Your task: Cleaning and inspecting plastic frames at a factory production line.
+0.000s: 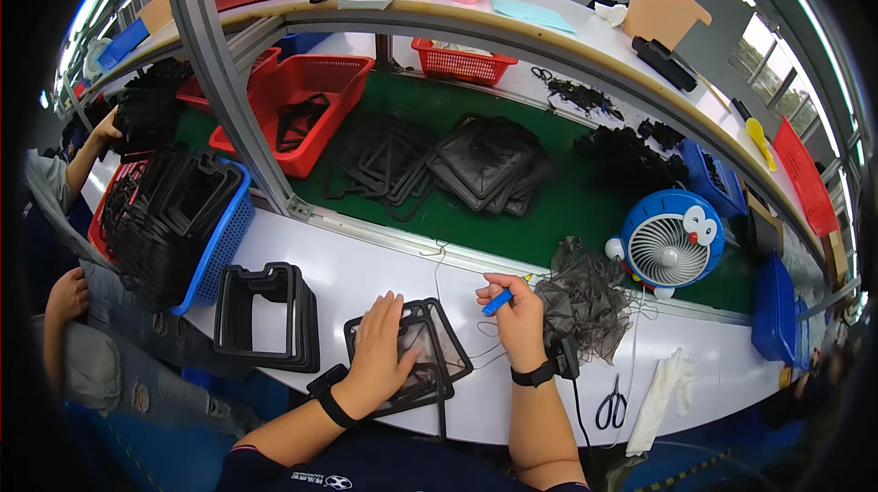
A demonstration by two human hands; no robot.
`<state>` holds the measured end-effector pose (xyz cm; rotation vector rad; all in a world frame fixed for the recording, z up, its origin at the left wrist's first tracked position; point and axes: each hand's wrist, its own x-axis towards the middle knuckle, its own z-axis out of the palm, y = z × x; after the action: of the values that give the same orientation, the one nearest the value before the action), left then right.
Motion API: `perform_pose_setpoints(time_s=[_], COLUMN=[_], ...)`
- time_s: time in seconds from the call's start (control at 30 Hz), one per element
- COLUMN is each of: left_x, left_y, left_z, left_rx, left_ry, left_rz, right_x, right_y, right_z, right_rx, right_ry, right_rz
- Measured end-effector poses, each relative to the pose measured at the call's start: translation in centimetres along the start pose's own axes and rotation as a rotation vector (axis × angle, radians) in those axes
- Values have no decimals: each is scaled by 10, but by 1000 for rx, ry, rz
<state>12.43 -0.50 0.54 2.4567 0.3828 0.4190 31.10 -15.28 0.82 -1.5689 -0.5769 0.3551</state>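
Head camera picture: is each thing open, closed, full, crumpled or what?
Left grip: open, flat over mesh frame
Right grip: closed around blue tool
Blue basket: packed with black frames
Large red bin: partly filled
Fan: upright; can't tell if running
Dark mesh heap: crumpled
Scissors: lying on the table

I see the left hand (pixel 377 347) flat on black frames (pixel 439 346). The right hand (pixel 517 314) holds a blue tool (pixel 497 302) beside dark crumpled netting (pixel 583 302); scissors (pixel 615 397) lie on the white surface (pixel 338 268).
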Motion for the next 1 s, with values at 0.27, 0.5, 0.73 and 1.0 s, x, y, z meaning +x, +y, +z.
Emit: perform_pose_setpoints(time_s=[0.27, 0.5, 0.73, 1.0], left_x=[-46, -43, -37, -27], left_y=[-5, -19, -27, 7], left_z=[17, 27, 25, -22], left_rx=[296, 235, 99, -313], left_ry=[-357, -331, -347, 218], left_rz=[279, 280, 275, 118], right_x=[182, 269, 214, 55], right_y=[8, 41, -20, -108], right_z=[-49, -30, -6, 3], right_rx=[-278, -729, -22, 251], right_ry=[467, 569, 294, 0], right_rz=[-18, 70, -136, -128])
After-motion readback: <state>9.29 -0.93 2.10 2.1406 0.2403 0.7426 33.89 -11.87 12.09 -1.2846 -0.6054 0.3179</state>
